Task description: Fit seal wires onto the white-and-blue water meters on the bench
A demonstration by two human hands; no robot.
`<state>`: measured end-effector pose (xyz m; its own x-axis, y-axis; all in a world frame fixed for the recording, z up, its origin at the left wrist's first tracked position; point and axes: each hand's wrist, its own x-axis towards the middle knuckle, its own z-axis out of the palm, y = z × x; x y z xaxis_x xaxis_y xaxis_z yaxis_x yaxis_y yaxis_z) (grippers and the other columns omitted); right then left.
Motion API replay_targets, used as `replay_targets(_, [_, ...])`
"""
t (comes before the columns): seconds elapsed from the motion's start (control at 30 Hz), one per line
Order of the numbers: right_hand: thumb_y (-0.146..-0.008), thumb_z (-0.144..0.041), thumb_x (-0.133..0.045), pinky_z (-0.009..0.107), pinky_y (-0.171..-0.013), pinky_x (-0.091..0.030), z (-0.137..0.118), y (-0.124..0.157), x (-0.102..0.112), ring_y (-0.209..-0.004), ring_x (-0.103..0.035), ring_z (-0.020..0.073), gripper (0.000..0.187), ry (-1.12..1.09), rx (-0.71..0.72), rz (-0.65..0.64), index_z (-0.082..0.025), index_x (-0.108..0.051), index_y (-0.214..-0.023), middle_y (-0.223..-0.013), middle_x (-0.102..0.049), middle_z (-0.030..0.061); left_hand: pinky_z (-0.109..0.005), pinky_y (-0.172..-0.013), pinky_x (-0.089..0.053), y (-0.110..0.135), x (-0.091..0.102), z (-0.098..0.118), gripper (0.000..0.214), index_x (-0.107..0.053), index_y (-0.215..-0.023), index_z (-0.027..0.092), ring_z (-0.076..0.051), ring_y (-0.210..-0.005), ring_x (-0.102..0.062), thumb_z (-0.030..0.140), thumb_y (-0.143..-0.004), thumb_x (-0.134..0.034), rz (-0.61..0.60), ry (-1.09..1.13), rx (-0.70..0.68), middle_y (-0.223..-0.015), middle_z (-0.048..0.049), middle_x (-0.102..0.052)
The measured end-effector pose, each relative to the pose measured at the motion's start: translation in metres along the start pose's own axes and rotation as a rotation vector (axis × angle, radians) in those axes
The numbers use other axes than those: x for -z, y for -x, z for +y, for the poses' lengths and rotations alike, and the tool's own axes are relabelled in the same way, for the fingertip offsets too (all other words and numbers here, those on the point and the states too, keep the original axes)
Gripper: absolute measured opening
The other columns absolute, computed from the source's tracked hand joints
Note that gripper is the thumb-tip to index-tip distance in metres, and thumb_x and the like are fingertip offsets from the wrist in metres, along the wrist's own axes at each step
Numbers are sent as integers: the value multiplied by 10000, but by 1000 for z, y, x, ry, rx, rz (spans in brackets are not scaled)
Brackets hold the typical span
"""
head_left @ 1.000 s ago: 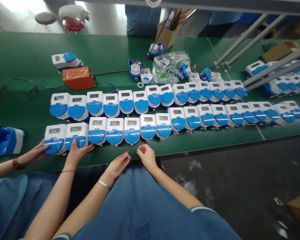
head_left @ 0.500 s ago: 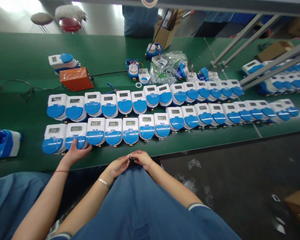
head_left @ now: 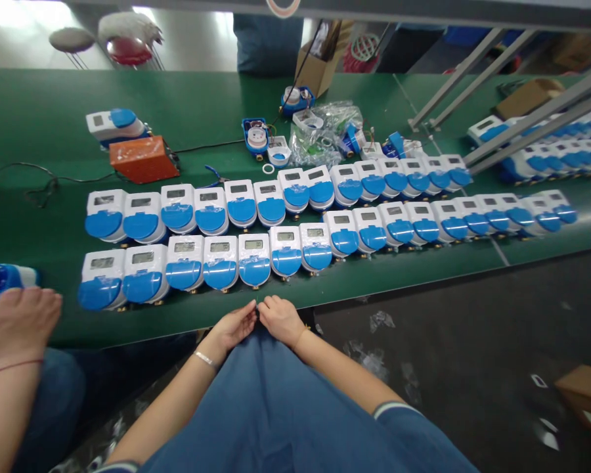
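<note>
My left hand (head_left: pixel 237 326) and my right hand (head_left: pixel 280 320) meet at the bench's front edge, close to my body. Both have their fingers pinched together around something small and thin that I cannot make out. Just beyond them stands a blue-and-white water meter (head_left: pixel 255 261) with a lit display, part of the nearer row of meters. Beside it is another meter (head_left: pixel 285 253) with a blue lid. Neither hand touches a meter.
A second row of meters (head_left: pixel 241 202) stands behind. Farther back are an orange box (head_left: pixel 144 159), pliers (head_left: pixel 217 176), opened meter parts (head_left: pixel 256 136) and plastic bags (head_left: pixel 315 144). At left, a co-worker's hand (head_left: pixel 24 322) is by another meter. Metal struts (head_left: pixel 465 79) rise at right.
The co-worker's hand has left the second meter of the near row and moved left to the meter at the edge. My right hand's fingers have curled in more; both hands stay together.
</note>
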<state>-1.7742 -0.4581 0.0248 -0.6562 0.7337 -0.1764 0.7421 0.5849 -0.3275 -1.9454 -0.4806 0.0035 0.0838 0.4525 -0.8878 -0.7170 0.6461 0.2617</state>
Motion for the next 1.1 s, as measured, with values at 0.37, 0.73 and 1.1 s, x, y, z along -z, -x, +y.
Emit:
replay_targets(0.37, [-857, -149, -412, 140, -417, -439, 12, -17, -14, -433, -559, 75, 315, -612, -426, -36, -130, -617, -619, -547, -639, 10, -159, -477, -466, -20, -10, -23, 103, -646, -690, 102, -84, -504, -583, 148, -695, -738, -52, -164, -28, -600, -44, -640])
replay_targets(0.73, [-850, -217, -411, 222, -559, -452, 9, -21, -14, -588, -561, 140, 240, -852, -495, -138, -177, -529, -646, -614, -587, 40, -185, -504, -441, -21, -13, -28, 144, -640, -685, 108, -96, -568, -591, 193, -679, -757, -28, -129, -101, -639, -43, -645])
replay_targets(1.1, [-826, -217, -443, 234, -663, -443, 8, -22, -10, -804, -589, 179, 157, -829, -470, -132, -177, -515, -692, -784, -619, 77, -202, -475, -349, -27, -13, -29, 279, -627, -655, 125, -91, -553, -544, 294, -561, -828, 25, -114, -141, -617, -19, -619])
